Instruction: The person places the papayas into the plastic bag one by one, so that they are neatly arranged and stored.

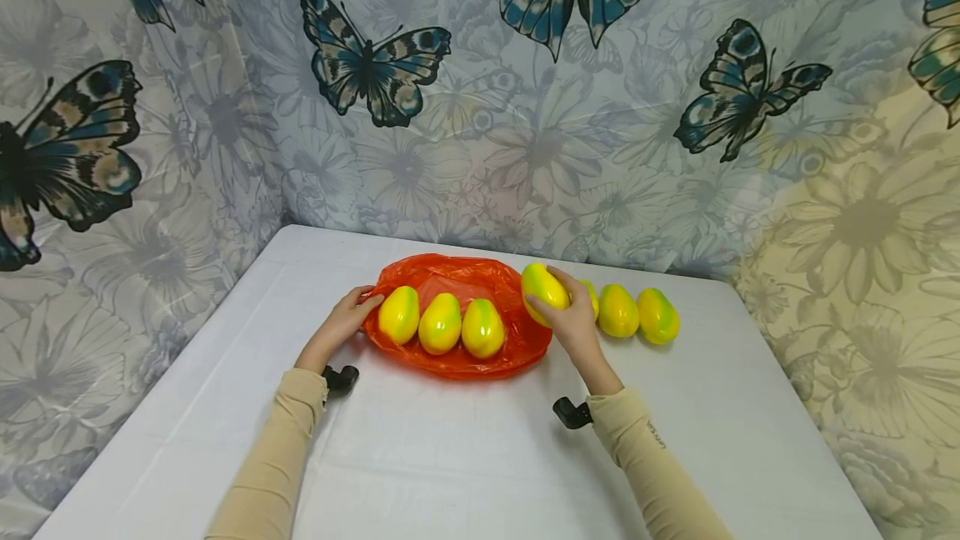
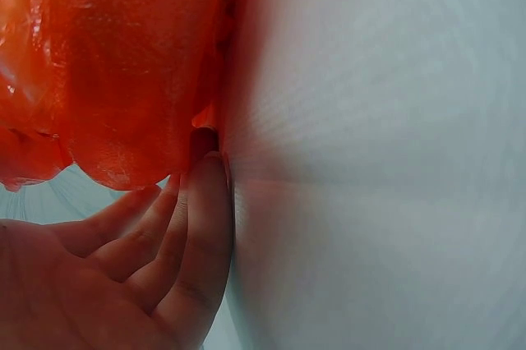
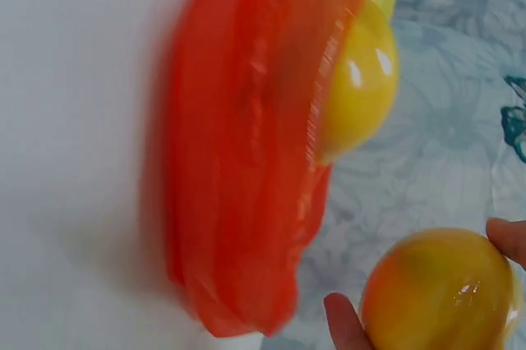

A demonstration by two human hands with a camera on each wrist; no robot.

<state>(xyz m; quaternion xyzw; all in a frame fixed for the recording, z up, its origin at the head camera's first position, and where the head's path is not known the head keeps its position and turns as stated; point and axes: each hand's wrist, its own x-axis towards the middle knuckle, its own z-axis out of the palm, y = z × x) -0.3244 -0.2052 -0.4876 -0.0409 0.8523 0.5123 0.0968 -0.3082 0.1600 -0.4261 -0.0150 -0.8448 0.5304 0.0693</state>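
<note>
A crinkled red plastic bag (image 1: 450, 367) lies spread on the white table. Three glossy yellow-green mangoes stand in a row on it: a left mango (image 1: 399, 315), a middle mango (image 1: 440, 324) and a right mango (image 1: 483, 328). My left hand (image 1: 347, 319) rests against the bag's left edge; in the left wrist view its fingers (image 2: 140, 239) stretch out to the bag's side, low by the tabletop. Between thumb and fingers, my right hand (image 1: 573, 323) grips another mango (image 1: 545, 286), raised over the bag's right edge. The right wrist view shows this held mango (image 3: 440, 292) beside the bag.
Right of the bag, a near-hidden mango (image 1: 593, 298) peeks out behind my right hand, beside a second mango (image 1: 618, 311) and a third mango (image 1: 658, 316). Wall cloth (image 1: 525, 148) printed with butterflies and flowers rises behind the white tabletop (image 1: 435, 457).
</note>
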